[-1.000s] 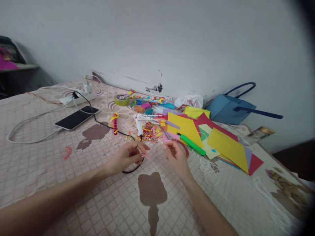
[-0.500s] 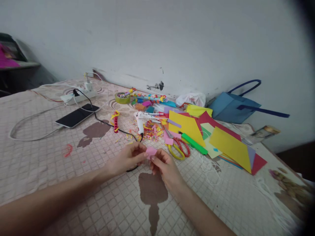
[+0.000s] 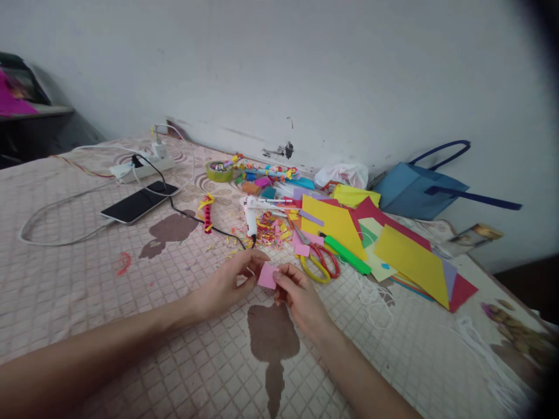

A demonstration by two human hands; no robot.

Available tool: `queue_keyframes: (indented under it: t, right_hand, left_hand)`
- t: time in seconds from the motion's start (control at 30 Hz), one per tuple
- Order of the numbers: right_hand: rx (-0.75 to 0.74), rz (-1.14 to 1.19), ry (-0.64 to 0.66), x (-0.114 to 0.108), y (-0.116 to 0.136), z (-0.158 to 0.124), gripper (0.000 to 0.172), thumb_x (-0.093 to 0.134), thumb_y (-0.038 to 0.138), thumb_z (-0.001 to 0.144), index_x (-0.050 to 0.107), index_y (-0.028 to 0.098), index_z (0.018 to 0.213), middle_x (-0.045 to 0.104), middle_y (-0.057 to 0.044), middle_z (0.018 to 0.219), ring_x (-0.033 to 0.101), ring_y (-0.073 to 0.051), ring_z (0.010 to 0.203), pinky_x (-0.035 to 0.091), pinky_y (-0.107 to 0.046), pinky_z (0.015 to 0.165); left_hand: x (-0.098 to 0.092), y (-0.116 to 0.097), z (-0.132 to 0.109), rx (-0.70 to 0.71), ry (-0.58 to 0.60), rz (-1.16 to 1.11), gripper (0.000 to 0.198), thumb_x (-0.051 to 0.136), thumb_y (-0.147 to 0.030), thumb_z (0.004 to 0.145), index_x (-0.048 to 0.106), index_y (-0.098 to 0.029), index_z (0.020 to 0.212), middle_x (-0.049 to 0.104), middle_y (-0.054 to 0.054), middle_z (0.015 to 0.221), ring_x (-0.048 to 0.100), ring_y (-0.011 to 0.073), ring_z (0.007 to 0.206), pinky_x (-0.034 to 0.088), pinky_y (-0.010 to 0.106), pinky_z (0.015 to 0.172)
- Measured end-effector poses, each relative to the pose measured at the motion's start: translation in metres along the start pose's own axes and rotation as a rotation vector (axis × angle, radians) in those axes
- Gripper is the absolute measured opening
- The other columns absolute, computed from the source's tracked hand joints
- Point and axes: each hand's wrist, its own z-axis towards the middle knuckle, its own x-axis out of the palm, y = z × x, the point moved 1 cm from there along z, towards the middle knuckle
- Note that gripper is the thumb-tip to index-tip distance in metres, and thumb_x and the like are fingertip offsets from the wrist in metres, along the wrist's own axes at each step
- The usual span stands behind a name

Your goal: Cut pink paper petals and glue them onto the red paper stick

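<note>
A small pink paper square (image 3: 266, 275) is pinched between both hands just above the bed cover. My left hand (image 3: 227, 280) grips its left edge with thumb and fingers closed. My right hand (image 3: 297, 297) pinches its right lower edge. Just beyond the hands lie scissors with yellow and red handles (image 3: 318, 263), a white glue gun (image 3: 250, 216) with a black cord, and a heap of coloured paper scraps (image 3: 271, 228). Another small pink piece (image 3: 301, 249) lies beside the scissors.
Coloured paper sheets (image 3: 406, 256) and a green marker (image 3: 347, 254) spread to the right. A blue bag (image 3: 414, 189) leans on the wall. A phone (image 3: 137, 203), a power strip (image 3: 142, 167) and white cables lie at the left. A tape roll (image 3: 218, 171) sits near the wall.
My right hand moved left from the scissors to the pink square, and both hands now hold it. The scissors lie uncovered on the bed.
</note>
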Motion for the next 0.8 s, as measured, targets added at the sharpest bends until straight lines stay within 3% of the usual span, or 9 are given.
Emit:
queue_keyframes:
  t: [0.2,0.4,0.6,0.8]
  right_hand:
    - [-0.021,-0.031,0.015,-0.001,-0.006,0.001,0.018,0.065,0.032,0.074,0.055,0.017,0.07,0.051,0.005,0.056,0.045,-0.007,0.046,0.035,-0.018,0.041]
    - [-0.065,-0.095,0.035,-0.002,-0.003,0.001,0.018,0.062,0.032,0.077,0.055,0.018,0.07,0.05,0.005,0.057,0.045,-0.008,0.047,0.037,-0.019,0.043]
    - [-0.177,-0.254,0.073,-0.001,-0.002,-0.001,0.016,0.06,0.032,0.08,0.056,0.019,0.072,0.05,0.004,0.057,0.046,-0.009,0.049,0.039,-0.02,0.045]
    - [-0.19,-0.27,0.11,-0.001,-0.004,-0.003,0.02,0.055,0.037,0.084,0.056,0.019,0.075,0.052,0.003,0.061,0.048,-0.01,0.052,0.04,-0.021,0.046]
  left_hand:
    - [-0.001,0.001,0.0,0.105,0.045,0.142,0.011,0.052,-0.017,0.082,0.063,-0.016,0.083,0.061,0.005,0.088,0.057,0.0135,0.082,0.046,0.026,0.074]
    - [0.001,0.005,0.002,-0.133,0.06,-0.166,0.02,0.058,-0.032,0.08,0.063,-0.013,0.082,0.064,0.006,0.082,0.059,0.0143,0.075,0.047,0.026,0.07]
    - [0.005,0.014,0.001,-0.411,-0.045,-0.405,0.026,0.067,-0.039,0.071,0.061,-0.014,0.075,0.063,0.002,0.067,0.057,0.012,0.062,0.044,0.023,0.057]
    - [0.006,0.009,0.001,-0.443,-0.11,-0.494,0.025,0.07,-0.035,0.068,0.058,-0.014,0.073,0.06,0.0,0.066,0.055,0.0097,0.06,0.043,0.022,0.059]
